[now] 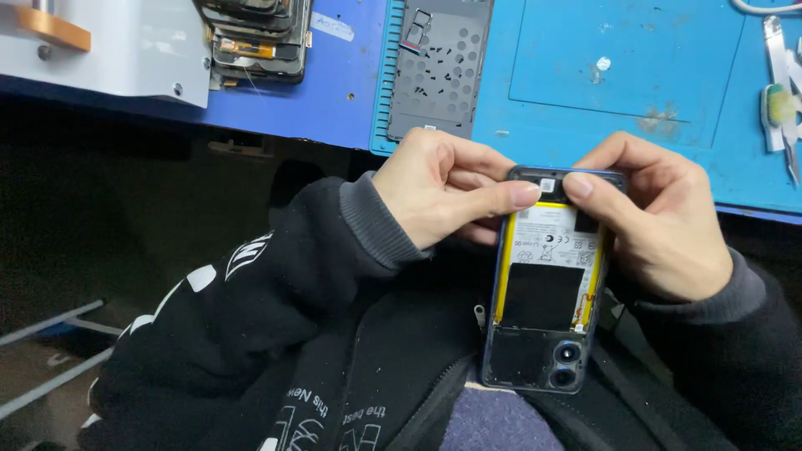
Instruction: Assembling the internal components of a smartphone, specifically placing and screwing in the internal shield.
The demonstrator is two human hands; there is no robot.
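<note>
At the centre right of the frame, the person holds an opened phone [547, 288] over the lap, just below the edge of the blue mat [635, 58]. Its back cover is off, so the battery and the two camera lenses at its lower end show. The left hand [443, 188] grips the phone's upper left corner, thumb laid across the top edge. The right hand [660, 221] clasps the upper right side, its thumb pressing on a small part at the top end. Both hands are closed on the phone.

The work looks to be at the stage of loosening or seating something at the phone's top end. The next move would call for a steady left hold while the right thumb works with light, careful pressure beside the battery.

A grey inner plate [434, 71] lies at the upper middle, half on the mat. A stack of phones [259, 38] sits at upper left, cut off by the frame. Tweezers [781, 92] at the upper right are partly out of view. The fingers under the phone are hidden, and the part beneath the right thumb is too small to identify.
</note>
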